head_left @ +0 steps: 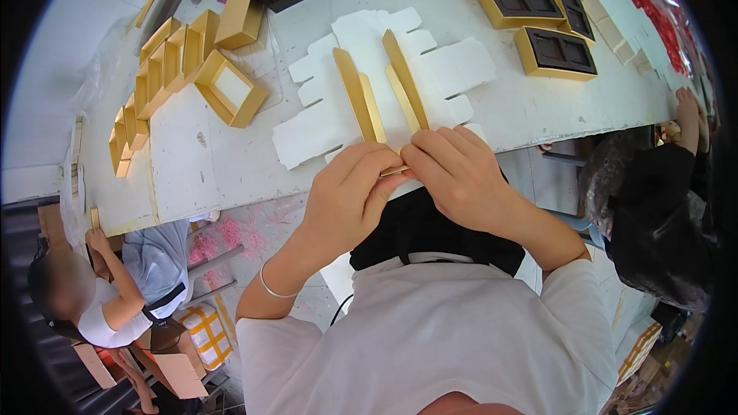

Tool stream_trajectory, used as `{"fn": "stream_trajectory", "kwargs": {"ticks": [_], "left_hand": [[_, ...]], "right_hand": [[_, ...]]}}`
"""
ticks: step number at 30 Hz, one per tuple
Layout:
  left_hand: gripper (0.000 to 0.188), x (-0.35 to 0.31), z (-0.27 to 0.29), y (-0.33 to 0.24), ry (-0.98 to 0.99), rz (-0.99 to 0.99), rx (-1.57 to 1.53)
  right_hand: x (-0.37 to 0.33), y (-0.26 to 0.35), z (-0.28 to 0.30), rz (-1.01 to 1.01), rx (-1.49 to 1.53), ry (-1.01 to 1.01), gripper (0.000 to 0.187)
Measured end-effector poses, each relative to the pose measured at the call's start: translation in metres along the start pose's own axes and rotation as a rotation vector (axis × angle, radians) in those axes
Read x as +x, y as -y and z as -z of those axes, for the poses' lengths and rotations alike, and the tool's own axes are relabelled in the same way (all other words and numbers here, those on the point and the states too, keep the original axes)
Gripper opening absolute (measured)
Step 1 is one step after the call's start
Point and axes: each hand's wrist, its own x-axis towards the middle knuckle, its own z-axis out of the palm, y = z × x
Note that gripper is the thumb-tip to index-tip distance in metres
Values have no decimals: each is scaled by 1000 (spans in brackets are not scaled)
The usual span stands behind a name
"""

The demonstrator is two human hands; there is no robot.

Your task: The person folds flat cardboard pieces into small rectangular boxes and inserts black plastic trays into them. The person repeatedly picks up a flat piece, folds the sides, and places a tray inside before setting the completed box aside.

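At the near edge of the worktop (238, 161), the part-folded gold carton (354, 92) is being pinched by left hand (350, 188) and right hand (460, 177), its walls (405, 77) standing beyond them.

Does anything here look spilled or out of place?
Yes: pink shreds lie loose across the floor below the table, to the person's left. They look spilled, strewn about rather than gathered in a container.

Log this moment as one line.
left hand: pinching near edge of part-folded gold carton; right hand: pinching same edge; beneath: white blanks; left: open gold boxes; right: boxes with black inserts
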Motion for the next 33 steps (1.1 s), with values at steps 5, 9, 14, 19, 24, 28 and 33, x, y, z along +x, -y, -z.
{"fn": "stream_trajectory", "kwargs": {"ticks": [5, 9, 14, 19, 24, 28, 33], "left_hand": [[2, 3, 2, -3, 56, -25, 108], [5, 1, -3, -9, 21, 86, 72], [16, 1, 7, -15, 55, 15, 223], [38, 11, 35, -10, 106, -40, 160], [47, 22, 29, -4, -58, -115, 367], [57, 1, 19, 16, -85, 268, -147], [60, -3, 30, 25, -12, 206, -159]], "right_hand": [[13, -6, 18, -52, 119, 288, 11], [19, -12, 27, -100, 212, 416, 12], [20, -16, 28, -122, 366, 434, 15], [23, -44, 54, 22, 164, 94, 21], [15, -61, 48, 77, -167, 97, 17], [3, -52, 32, 64, -174, 64, 18], [2, -67, 49, 37, -15, 0, 16]]}}
